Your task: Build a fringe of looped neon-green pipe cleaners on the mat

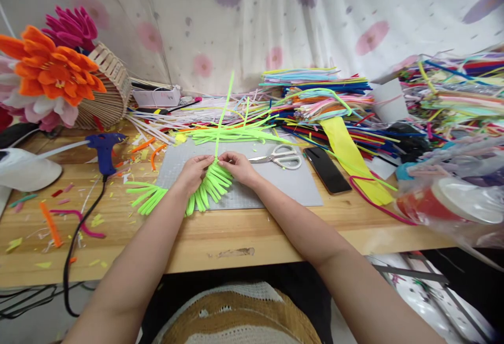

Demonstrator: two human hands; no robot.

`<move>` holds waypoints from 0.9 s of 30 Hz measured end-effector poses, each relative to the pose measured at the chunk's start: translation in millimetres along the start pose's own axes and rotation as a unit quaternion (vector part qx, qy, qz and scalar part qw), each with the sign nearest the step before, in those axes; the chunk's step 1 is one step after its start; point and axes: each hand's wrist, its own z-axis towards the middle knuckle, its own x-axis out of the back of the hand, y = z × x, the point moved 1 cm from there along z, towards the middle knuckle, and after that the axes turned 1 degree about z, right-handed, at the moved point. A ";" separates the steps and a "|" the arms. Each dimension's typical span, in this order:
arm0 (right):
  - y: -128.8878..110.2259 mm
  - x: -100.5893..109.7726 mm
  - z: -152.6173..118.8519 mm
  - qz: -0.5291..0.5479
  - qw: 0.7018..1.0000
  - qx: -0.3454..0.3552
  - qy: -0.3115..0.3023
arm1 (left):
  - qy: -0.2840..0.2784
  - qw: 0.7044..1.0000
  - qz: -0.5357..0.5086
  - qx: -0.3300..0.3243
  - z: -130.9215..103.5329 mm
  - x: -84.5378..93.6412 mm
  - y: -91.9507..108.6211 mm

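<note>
A fringed strip of bright green pipe cleaners [212, 184] fans out beneath both hands, its loops spreading down and to the left past my left wrist. My left hand [196, 172] pinches the top of this strip. Beside it, my right hand [236, 166] has its fingers closed on the strip's right end, with the fingertips of both hands nearly touching. One long green stem [224, 115] stands up between them. Behind the hands, loose green pipe cleaners [236, 134] lie across the grey cutting mat [252, 195]. Grey-handled scissors [289, 157] rest on the mat to the right.
A blue glue gun [105, 149] stands at the left, its black cord hanging over the table edge. A phone [326, 169] and yellow strip [354, 157] lie right of the mat. Pipe cleaner bundles [321, 100] line the back. A lidded cup [449, 200] sits far right.
</note>
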 end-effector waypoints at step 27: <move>-8.8 2.8 -3.8 -0.255 0.959 0.108 0.054 | 0.070 0.992 0.024 -0.099 6.3 -2.5 -11.6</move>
